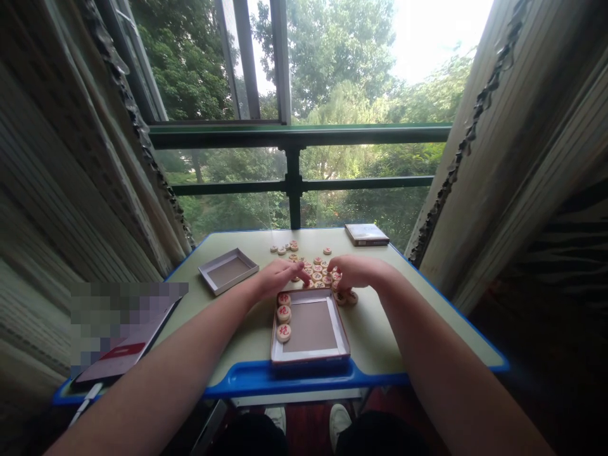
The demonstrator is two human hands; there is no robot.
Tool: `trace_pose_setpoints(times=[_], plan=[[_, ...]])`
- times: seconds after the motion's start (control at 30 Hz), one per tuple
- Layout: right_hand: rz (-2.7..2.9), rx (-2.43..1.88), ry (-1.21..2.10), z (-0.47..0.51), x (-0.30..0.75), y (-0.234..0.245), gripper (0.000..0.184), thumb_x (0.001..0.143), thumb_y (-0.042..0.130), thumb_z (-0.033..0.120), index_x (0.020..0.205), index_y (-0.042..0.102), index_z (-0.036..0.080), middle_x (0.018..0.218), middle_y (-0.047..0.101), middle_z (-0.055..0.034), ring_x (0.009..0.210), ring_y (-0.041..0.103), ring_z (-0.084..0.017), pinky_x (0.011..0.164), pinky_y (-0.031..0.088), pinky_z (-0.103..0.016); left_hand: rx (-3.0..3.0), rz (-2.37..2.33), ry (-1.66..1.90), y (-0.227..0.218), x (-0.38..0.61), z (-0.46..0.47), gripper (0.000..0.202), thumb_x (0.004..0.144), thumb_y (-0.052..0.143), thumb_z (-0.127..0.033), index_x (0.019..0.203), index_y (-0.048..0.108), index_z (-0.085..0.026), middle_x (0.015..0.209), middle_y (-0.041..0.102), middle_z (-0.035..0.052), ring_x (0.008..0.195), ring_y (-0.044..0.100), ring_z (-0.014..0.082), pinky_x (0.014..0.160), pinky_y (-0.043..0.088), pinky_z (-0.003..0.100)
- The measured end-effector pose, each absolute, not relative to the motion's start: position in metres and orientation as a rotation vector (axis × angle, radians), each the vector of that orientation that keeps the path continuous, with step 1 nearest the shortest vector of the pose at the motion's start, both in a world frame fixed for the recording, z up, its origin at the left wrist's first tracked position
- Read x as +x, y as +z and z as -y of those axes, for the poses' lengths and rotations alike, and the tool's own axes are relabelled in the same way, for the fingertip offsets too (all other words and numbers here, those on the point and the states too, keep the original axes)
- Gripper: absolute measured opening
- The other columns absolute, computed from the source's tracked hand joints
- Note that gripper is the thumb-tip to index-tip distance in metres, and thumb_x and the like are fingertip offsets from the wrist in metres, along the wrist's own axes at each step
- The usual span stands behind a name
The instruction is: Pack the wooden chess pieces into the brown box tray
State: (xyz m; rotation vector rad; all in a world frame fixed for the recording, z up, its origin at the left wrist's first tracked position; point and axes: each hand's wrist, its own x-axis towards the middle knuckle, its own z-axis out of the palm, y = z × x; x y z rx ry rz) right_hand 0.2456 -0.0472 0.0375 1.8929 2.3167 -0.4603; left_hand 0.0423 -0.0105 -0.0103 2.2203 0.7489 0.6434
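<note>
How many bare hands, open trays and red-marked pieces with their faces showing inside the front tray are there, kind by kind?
Bare hands: 2 (left hand, right hand)
Open trays: 2 (front tray, grey-floored tray)
Red-marked pieces showing in the front tray: 3
Total: 7

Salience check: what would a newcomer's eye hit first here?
Probably the bright glass window onto green trees, upper middle. Below, the bare left hand and right hand reach among round, cream pieces on a pale, blue-rimmed table. At the front, a shallow, square, grey-bottomed box holds red-marked pieces along its left side.
</note>
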Motion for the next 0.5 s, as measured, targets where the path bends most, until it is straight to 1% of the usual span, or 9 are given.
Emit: trace_pose_setpoints(times=[0.07, 0.13, 0.2, 0.23, 0.27, 0.3, 0.37, 0.43, 0.5], plan=[[-2.312, 1.933, -0.574, 0.045, 0.246, 0.036, 0.058, 0.058, 0.063, 0.010, 0.115, 0.058, 0.015, 0.088, 0.069, -0.0087, 0.064, 0.063, -0.017, 0.049, 0.043, -0.021, 2.241, -0.755, 0.639, -0.012, 0.043, 0.009, 0.068, 0.086, 0.019, -0.058, 0.080, 0.073, -0.018, 0.090, 0.070, 0.0058, 0.086, 0.058, 0.0178, 0.074, 0.043, 0.026], [-2.288, 2.032, -0.629, 0.040, 0.246, 0.033, 0.048, 0.062, 0.061, 0.010, 0.110, 0.061, 0.014, 0.078, 0.069, -0.0076, 0.058, 0.062, -0.016, 0.050, 0.043, -0.022, 2.282, -0.770, 0.644, -0.013, 0.043, 0.009, 0.070, 0.086, 0.016, -0.059, 0.080, 0.074, -0.019, 0.093, 0.070, 0.0049, 0.088, 0.057, 0.0180, 0.076, 0.042, 0.026], [-2.328, 2.168, -0.470, 0.033, 0.246, 0.026, 0.034, 0.065, 0.059, 0.011, 0.098, 0.066, 0.013, 0.073, 0.068, -0.0088, 0.060, 0.062, -0.017, 0.055, 0.045, -0.024, 2.329, -0.771, 0.660, -0.013, 0.043, 0.008, 0.069, 0.085, 0.018, -0.061, 0.079, 0.074, -0.020, 0.092, 0.070, 0.0041, 0.087, 0.056, 0.0180, 0.078, 0.041, 0.026], [-2.406, 2.235, -0.284, 0.028, 0.245, 0.022, 0.027, 0.067, 0.059, 0.012, 0.092, 0.068, 0.013, 0.076, 0.068, -0.0103, 0.067, 0.063, -0.019, 0.060, 0.045, -0.024, 2.350, -0.769, 0.672, -0.013, 0.042, 0.008, 0.068, 0.085, 0.019, -0.061, 0.078, 0.074, -0.021, 0.090, 0.070, 0.0038, 0.087, 0.056, 0.0180, 0.079, 0.040, 0.027], [-2.452, 2.263, -0.188, 0.023, 0.243, 0.016, 0.025, 0.070, 0.057, 0.014, 0.092, 0.069, 0.013, 0.087, 0.068, -0.0124, 0.078, 0.062, -0.020, 0.067, 0.045, -0.025, 2.363, -0.773, 0.685, -0.013, 0.042, 0.007, 0.068, 0.085, 0.020, -0.061, 0.077, 0.074, -0.021, 0.089, 0.070, 0.0037, 0.086, 0.056, 0.0179, 0.080, 0.040, 0.027], [-2.511, 2.270, -0.128, 0.019, 0.242, 0.011, 0.027, 0.075, 0.053, 0.017, 0.097, 0.068, 0.015, 0.099, 0.065, -0.0125, 0.087, 0.060, -0.020, 0.074, 0.044, -0.025, 2.370, -0.780, 0.695, -0.013, 0.041, 0.007, 0.067, 0.085, 0.020, -0.061, 0.077, 0.074, -0.021, 0.088, 0.070, 0.0037, 0.085, 0.056, 0.0179, 0.080, 0.040, 0.027], [-2.705, 2.234, 0.002, 0.011, 0.238, 0.000, 0.031, 0.079, 0.050, 0.023, 0.106, 0.065, 0.019, 0.109, 0.062, -0.0103, 0.094, 0.056, -0.020, 0.083, 0.040, -0.027, 2.379, -0.803, 0.721, -0.013, 0.040, 0.005, 0.067, 0.085, 0.020, -0.060, 0.078, 0.073, -0.020, 0.088, 0.070, 0.0044, 0.084, 0.056, 0.0180, 0.080, 0.040, 0.028], [-2.791, 2.118, 0.038, 0.005, 0.235, -0.009, 0.028, 0.081, 0.048, 0.025, 0.102, 0.067, 0.021, 0.107, 0.063, -0.0082, 0.098, 0.054, -0.021, 0.090, 0.036, -0.030, 2.390, -0.832, 0.765, -0.012, 0.040, 0.004, 0.066, 0.086, 0.021, -0.058, 0.080, 0.073, -0.019, 0.087, 0.070, 0.0053, 0.083, 0.057, 0.0185, 0.081, 0.039, 0.030], [-2.791, 2.080, 0.014, -0.001, 0.234, -0.015, 0.026, 0.081, 0.048, 0.024, 0.094, 0.070, 0.020, 0.101, 0.066, -0.0077, 0.095, 0.054, -0.020, 0.090, 0.036, -0.030, 2.414, -0.870, 0.819, -0.012, 0.039, 0.003, 0.064, 0.087, 0.021, -0.055, 0.080, 0.072, -0.018, 0.085, 0.070, 0.0056, 0.084, 0.058, 0.0193, 0.083, 0.038, 0.032]])
